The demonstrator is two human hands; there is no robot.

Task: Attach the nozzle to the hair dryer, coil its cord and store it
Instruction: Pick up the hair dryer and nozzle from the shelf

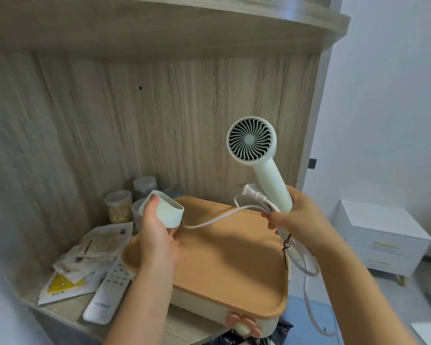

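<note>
Nearest, a white remote (107, 295) lies on the wooden desk (60, 317) beside a cream box with an orange lid (222, 257). Above that lid the left hand (157, 235) has its fingers (152, 202) curled round the pale green nozzle (166, 211), apart from the hair dryer (266, 170), whose handle the right hand (296, 217) grips upright together with loops of white cord (209, 221) and the plug (253, 192). Farther back, clear jars (118, 206) stand against the wood panel.

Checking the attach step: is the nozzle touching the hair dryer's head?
Apart. Head view: the nozzle sits in the left hand, clear of the head of the hair dryer held by the right hand; wood panel shows between.
</note>
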